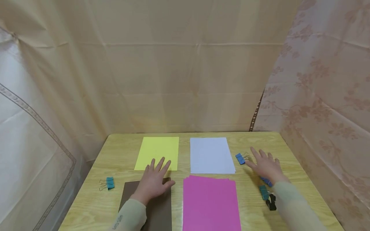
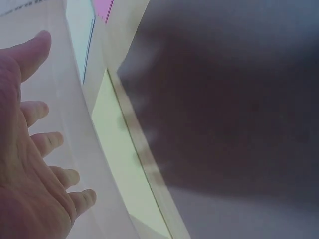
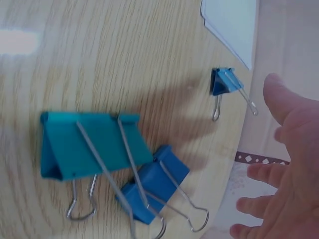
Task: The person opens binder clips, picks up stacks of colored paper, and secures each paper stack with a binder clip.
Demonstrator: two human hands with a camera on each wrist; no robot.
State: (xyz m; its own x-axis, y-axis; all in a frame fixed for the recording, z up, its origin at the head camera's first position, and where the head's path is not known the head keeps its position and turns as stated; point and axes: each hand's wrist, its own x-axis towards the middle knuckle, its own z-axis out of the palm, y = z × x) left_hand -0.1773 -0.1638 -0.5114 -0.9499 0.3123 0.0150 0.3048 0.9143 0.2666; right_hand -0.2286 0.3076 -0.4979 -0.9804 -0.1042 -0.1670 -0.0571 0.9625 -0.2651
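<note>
My left hand (image 1: 153, 183), fingers spread, hovers over the dark brown sheet (image 1: 159, 211) and overlaps the yellow paper's (image 1: 159, 150) near edge in the head view. In the left wrist view its shadow falls across the brown sheet (image 2: 224, 114). Over on the right, my right hand (image 1: 267, 166) is spread beside a blue binder clip (image 1: 240, 158), with nothing in its fingers. Under that wrist lie another blue binder clip (image 1: 266, 181), a teal binder clip (image 1: 263, 192) and a black clip (image 1: 271, 202). The right wrist view shows the teal clip (image 3: 94, 142) large and close.
A stack of magenta paper (image 1: 211, 203) lies at the front middle, with white paper (image 1: 212, 155) behind it. Another teal binder clip (image 1: 110, 183) sits at the left. Curtains (image 1: 185, 80) surround the wooden table (image 1: 86, 199).
</note>
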